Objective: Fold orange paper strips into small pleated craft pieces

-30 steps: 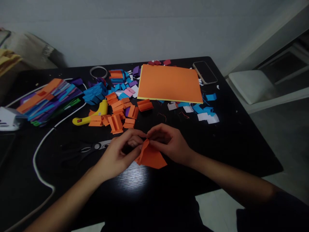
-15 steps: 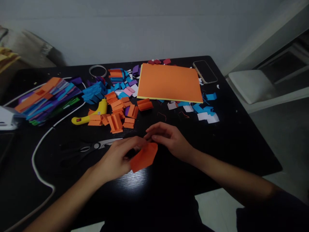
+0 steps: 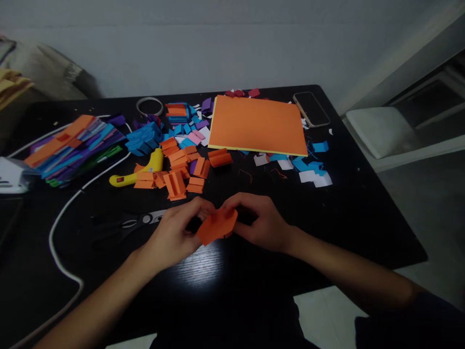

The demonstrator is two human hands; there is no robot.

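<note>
Between my two hands is a small piece of orange paper, raised over the near part of the black table. My left hand pinches its left end, thumb below and fingers behind. My right hand closes on the right end, some fingertips hidden behind the paper. Scissors lie partly under my left hand. Beyond my hands sit several folded orange pieces, beside a yellow glue gun.
A stack of orange sheets lies at the back, a phone to its right. Blue and white scraps are scattered at right. Coloured strips, a tape ring and a white cable are at left.
My right hand has closed on the right end of the orange paper. The paper has tilted and risen slightly. The whole view has shifted a little.
</note>
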